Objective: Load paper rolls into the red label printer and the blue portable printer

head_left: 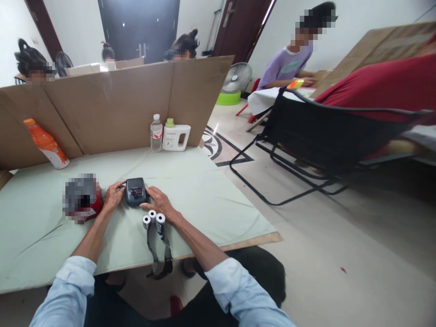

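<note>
A small dark portable receipt printer (136, 192) with a clear window on top rests on the cloth-covered table. My left hand (115, 195) holds its left side, fingertips on the upper left corner. From the right, my right hand (158, 201) grips it with fingers along the side and the thumb near its front corner. Just below my right hand stand three small white paper rolls (152, 217). Dark strips (166, 254) trail from them over the table's front edge. Left of my left hand sits a red container (97, 200), its top blurred out.
A cardboard partition (119, 104) closes off the back. Before it stand an orange-and-white bottle (47, 144), a clear bottle (156, 133) and a white jug (176, 137). Right are a black folding chair (306, 127), a fan (236, 78) and a person in purple (286, 66). Others sit behind the partition.
</note>
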The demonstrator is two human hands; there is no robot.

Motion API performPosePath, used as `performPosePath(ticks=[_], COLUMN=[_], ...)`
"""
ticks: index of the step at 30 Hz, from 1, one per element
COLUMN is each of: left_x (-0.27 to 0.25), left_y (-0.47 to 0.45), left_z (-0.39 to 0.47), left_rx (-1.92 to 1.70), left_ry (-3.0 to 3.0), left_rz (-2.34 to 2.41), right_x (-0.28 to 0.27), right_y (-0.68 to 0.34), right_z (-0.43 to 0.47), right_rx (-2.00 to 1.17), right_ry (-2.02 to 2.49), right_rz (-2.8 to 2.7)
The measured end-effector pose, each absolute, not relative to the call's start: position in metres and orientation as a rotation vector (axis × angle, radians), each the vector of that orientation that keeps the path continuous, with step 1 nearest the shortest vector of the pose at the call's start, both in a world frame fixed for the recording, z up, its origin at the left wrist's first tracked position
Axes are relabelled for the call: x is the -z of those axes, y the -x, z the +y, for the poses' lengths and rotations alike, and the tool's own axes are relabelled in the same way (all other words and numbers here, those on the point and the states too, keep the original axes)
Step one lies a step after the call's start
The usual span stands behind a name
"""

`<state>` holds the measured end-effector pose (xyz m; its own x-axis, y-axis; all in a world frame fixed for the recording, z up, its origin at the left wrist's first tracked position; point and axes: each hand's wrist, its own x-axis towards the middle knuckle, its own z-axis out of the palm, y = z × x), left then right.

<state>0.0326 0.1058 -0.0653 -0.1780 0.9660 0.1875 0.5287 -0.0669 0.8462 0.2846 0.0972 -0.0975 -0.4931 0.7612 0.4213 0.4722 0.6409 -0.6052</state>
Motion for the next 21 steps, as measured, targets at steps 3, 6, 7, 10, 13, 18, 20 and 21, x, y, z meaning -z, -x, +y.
performPosePath(ticks=[3, 6, 7, 10, 13, 18, 20, 21], left_x=[0.064, 0.064, 0.063, 0.063, 0.061, 0.057, 0.055, 0.054], left_y=[-0.033, -0.033, -0.033, -0.034, -0.035, -0.033, -0.032, -0.031], left_z=[0.104, 0.099, 0.098, 0.093, 0.09, 0.091, 0.094, 0.096], left_rx=[-1.169, -1.166, -1.165, -1.168, -1.171, -1.175, -1.175, -1.176], left_ry=[-1.581, -1.55, -1.539, -1.515, -1.504, -1.5, -1.504, -1.507], left_rz=[1.728, 1.758, 1.77, 1.8, 1.809, 1.771, 1.735, 1.713], right_x=[0.099, 0.098, 0.098, 0.096, 0.096, 0.095, 0.095, 0.095], right_y=[-0.285, -0.285, -0.285, -0.285, -0.285, -0.285, -0.285, -0.285], right_z=[0.097, 0.097, 0.097, 0.096, 0.096, 0.096, 0.096, 0.096], right_rx=[-0.553, -0.551, -0.549, -0.549, -0.56, -0.566, -0.562, -0.558], right_ry=[0.965, 0.949, 0.948, 0.969, 0.975, 0.977, 0.972, 0.972], right_rz=[-2.169, -2.167, -2.17, -2.176, -2.172, -2.176, -2.177, -2.175])
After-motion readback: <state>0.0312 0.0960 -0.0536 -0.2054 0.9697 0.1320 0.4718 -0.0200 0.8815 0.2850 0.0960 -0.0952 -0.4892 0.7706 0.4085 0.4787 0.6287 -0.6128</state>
